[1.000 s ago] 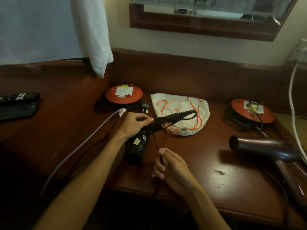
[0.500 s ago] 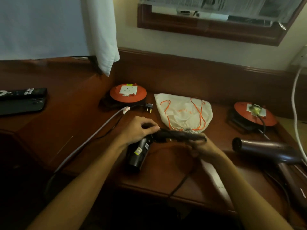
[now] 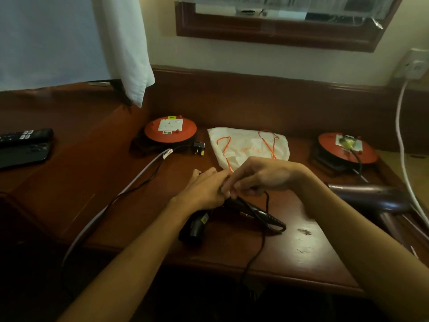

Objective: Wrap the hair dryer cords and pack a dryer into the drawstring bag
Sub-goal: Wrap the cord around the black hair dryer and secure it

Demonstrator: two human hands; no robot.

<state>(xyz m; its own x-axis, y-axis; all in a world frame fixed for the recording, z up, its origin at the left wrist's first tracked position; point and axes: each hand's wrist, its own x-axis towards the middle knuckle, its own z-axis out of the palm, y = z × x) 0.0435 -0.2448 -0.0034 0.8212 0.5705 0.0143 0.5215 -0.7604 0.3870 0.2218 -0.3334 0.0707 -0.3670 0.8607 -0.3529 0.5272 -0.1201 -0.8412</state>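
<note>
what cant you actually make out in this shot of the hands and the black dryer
Head view, the only one:
- Where the left hand and right hand meet: fingers overlap and blur, so the exact grip on the black hair dryer and its cord is unclear.
- The cord's far end drops off the desk edge into darkness.
- The second hair dryer is partly cut off at the right edge.
- The print on the drawstring bag is too small to read.

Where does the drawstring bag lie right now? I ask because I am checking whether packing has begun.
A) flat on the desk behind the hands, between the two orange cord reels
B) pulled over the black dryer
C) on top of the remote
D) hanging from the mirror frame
A: the white drawstring bag lies flat on the desk between the two orange cord reels, while both hands work at the black dryer in front of it.
</note>
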